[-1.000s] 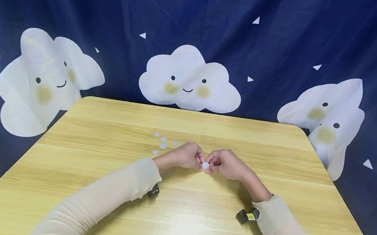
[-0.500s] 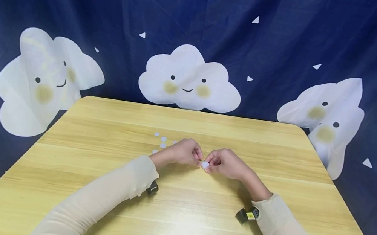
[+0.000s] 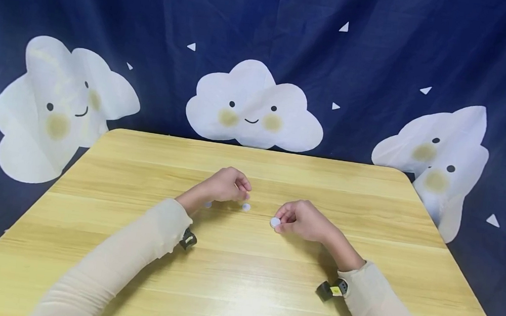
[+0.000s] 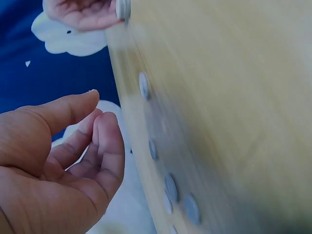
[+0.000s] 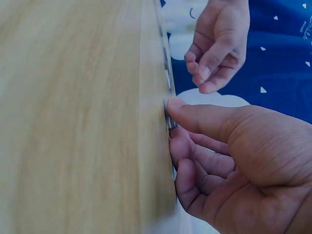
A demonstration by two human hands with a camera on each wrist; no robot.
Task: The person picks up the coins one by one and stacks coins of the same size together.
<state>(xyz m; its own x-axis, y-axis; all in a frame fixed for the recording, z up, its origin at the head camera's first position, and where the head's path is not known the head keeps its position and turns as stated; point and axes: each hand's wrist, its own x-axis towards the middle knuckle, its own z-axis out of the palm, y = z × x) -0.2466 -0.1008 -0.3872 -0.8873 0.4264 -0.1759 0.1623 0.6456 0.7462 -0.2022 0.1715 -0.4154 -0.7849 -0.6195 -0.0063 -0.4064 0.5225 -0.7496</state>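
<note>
My right hand (image 3: 304, 221) pinches a short stack of silvery coins (image 3: 275, 223) by its edge, low over the wooden table. In the left wrist view that stack (image 4: 123, 9) shows several layers at the top, by the right hand's fingers. My left hand (image 3: 229, 185) hovers above the scattered coins, its fingers loosely bent, with nothing between thumb and fingertips. A single coin (image 3: 246, 207) lies just below its fingertips, and another coin (image 3: 208, 205) shows beside the wrist. Beneath the left hand, the left wrist view shows several flat coins (image 4: 192, 209); the hand hides most of them in the head view.
The light wooden table (image 3: 368, 199) reaches back to a dark blue curtain (image 3: 266, 22) with cloud prints. Small black cameras (image 3: 332, 289) are strapped at both wrists, close over the tabletop.
My left hand has let go at the coin stack and moved left and away from me, over the loose coins, uncovering one coin. My right hand stays in place with the stack.
</note>
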